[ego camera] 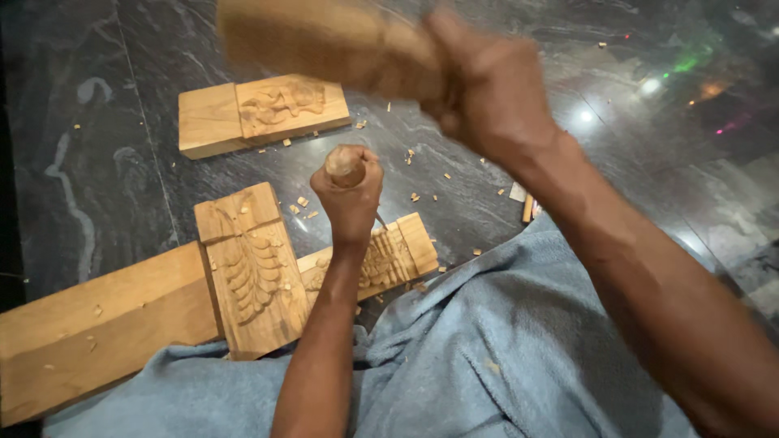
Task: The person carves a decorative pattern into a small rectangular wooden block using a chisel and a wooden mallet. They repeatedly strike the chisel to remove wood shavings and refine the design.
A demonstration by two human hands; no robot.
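Head camera looks steeply down, close over the floor (122, 162).

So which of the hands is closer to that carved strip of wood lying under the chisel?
Left. The left hand grips the chisel just above the carved strip. The right hand is raised high above it, holding a wooden mallet.

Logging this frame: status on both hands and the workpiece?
Left hand gripping chisel handle, tip on small carved block. Right hand raised, clutching blurred wooden mallet. Wood chips on dark floor; nothing blocking the block.
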